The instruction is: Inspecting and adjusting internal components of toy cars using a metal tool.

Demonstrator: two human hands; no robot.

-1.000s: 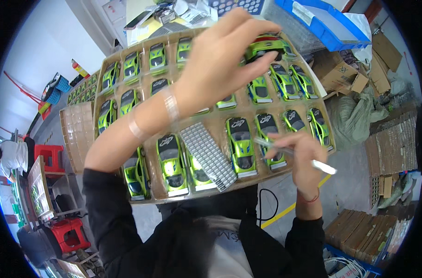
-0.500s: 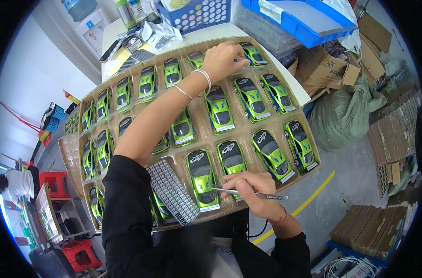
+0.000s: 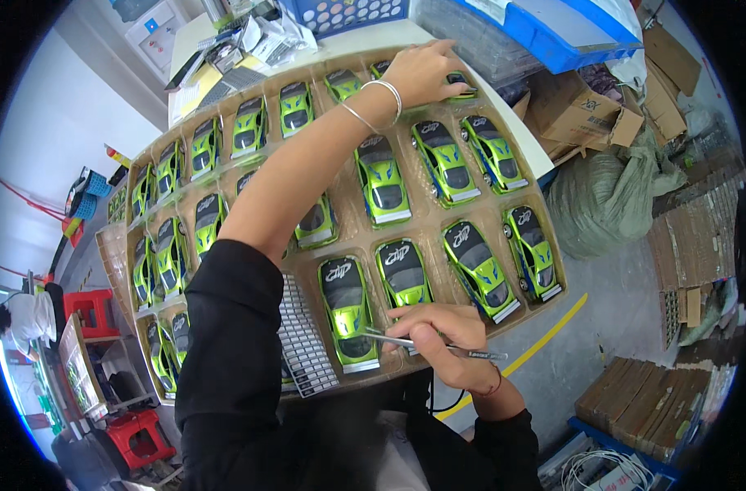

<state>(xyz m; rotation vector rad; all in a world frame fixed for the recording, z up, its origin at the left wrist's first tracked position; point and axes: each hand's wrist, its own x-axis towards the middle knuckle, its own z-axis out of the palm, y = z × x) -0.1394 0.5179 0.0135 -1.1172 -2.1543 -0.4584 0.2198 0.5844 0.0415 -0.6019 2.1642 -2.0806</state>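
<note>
At far right corner of brown plastic tray (image 3: 348,225), left hand (image 3: 424,72) partly covers glossy green-and-black toy car (image 3: 463,83), finger grip unclear; right hand (image 3: 451,337) pinches slim silver metal tool (image 3: 483,355). Car likely light, stiff, slippery; take by sides.

the toy cars (image 3: 346,307) before you have smooth, glossy green bodies, though whether painted metal or plastic can't be told; their dark windows are shiny too. your tray (image 3: 348,222) looks like thin, see-through moulded plastic with a bright sheen. the slim tool (image 3: 481,354) in your right hand (image 3: 451,344) looks like smooth, polished metal, and the patterned sheet (image 3: 305,342) is flat with a silvery finish. your sleeves (image 3: 230,319) are soft, matt black cloth; your bangles (image 3: 395,100) gleam like metal. to your right, the blue bin (image 3: 582,56) is smooth plastic, the carton (image 3: 574,108) dull cardboard, the sack (image 3: 602,209) crinkled, semi-sheer plastic.
</note>
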